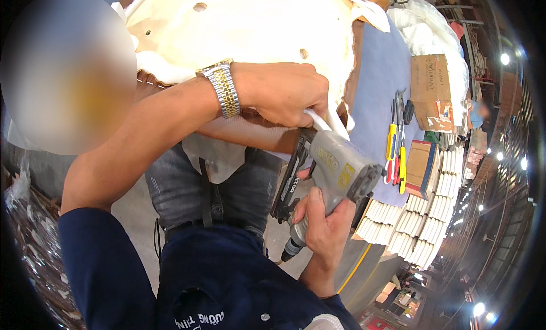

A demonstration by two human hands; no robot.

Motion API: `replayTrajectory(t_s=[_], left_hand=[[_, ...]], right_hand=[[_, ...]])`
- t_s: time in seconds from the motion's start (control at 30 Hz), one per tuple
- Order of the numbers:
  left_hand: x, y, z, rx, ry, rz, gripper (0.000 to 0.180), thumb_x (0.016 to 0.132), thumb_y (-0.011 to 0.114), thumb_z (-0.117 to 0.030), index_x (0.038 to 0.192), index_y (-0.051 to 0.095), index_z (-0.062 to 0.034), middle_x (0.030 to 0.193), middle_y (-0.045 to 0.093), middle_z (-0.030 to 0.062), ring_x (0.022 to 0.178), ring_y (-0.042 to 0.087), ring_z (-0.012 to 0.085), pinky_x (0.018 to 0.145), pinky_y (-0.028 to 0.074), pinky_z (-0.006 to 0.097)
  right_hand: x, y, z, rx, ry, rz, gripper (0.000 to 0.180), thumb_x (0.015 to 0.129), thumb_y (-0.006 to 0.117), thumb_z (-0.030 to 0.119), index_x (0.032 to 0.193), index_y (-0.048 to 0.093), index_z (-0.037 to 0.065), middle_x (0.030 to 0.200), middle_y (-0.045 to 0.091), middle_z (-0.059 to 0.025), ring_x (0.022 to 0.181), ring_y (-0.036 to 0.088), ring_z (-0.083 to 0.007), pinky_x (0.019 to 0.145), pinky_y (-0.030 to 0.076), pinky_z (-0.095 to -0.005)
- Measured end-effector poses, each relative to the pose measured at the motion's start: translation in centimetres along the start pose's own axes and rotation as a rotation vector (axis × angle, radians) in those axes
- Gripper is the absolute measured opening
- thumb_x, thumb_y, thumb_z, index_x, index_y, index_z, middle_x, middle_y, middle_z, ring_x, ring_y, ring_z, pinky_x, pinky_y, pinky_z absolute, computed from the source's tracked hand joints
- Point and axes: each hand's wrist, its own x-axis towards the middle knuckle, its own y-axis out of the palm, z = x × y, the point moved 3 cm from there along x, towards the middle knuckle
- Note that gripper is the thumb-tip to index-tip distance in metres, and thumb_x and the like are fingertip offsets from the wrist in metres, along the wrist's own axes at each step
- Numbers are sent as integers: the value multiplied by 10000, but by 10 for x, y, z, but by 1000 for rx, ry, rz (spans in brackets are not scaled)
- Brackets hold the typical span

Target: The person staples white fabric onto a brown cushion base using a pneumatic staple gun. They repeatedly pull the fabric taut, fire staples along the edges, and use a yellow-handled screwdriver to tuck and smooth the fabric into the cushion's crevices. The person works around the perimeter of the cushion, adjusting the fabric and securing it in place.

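My left hand [290, 94], with a metal watch [222, 88] on its wrist, is closed on a strip of white fabric [321, 120] at the near right corner of a padded piece. That piece has a pale cream panel [250, 34] with a few round holes, and brown covering [250, 133] along its near edge. My right hand [329, 222] grips a grey pneumatic staple gun [338, 165], its fingers wrapped round the handle. The gun's nose is close to the fabric beside my left fingers; whether they touch I cannot tell. An air fitting [291, 250] hangs below the handle.
A blue-grey covered worktop [378, 74] carries yellow-handled pliers [391, 142] and other hand tools. Beyond stand a cardboard box [430, 82], a smaller box [419, 166], clear plastic wrapping [435, 28] and stacked pale strips [429, 227]. A blurred patch hides the upper left.
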Motion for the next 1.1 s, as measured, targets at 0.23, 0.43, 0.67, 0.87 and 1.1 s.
replayTrajectory(t_s=[0.23, 0.43, 0.67, 0.87, 1.1], left_hand=[[-3, 1, 0, -30, 11, -19, 273, 830, 693, -108, 1078, 792, -50, 1021, 752, 164, 920, 708, 345, 855, 549, 419], [3, 15, -10, 101, 136, -233, 177, 844, 763, -145, 980, 798, -37, 949, 739, 152, 876, 702, 334, 795, 541, 414], [5, 11, -8, 52, -45, -141, 167, 846, 756, -112, 981, 798, -24, 919, 743, 176, 849, 705, 360, 792, 546, 426], [6, 11, -5, 57, -28, -134, 181, 841, 734, -117, 979, 802, -21, 916, 746, 178, 859, 711, 365, 800, 557, 432], [4, 15, -3, 83, 49, -194, 194, 832, 712, -121, 976, 797, -22, 925, 744, 188, 861, 708, 373, 807, 557, 445]], right_hand=[[0, -23, -20, -5, -9, 81, 433, 995, 534, -14, 1420, 469, -63, 1241, 685, -201, 638, 610, -110, 574, 520, -268], [-41, -38, -49, 220, -121, -54, 536, 975, 564, 68, 1460, 421, -111, 1237, 661, -292, 610, 624, -161, 547, 546, -299], [-25, -33, -45, 147, -167, -90, 479, 1017, 533, 83, 1427, 430, -141, 1216, 660, -286, 583, 603, -153, 516, 539, -296], [-9, -25, -34, 114, -93, -10, 551, 971, 496, -79, 1505, 358, -73, 1267, 656, -226, 644, 598, -109, 562, 501, -255], [2, -8, -9, -42, -58, -68, 349, 1014, 466, -15, 1347, 507, -110, 1159, 688, -207, 554, 564, -123, 522, 501, -278]])
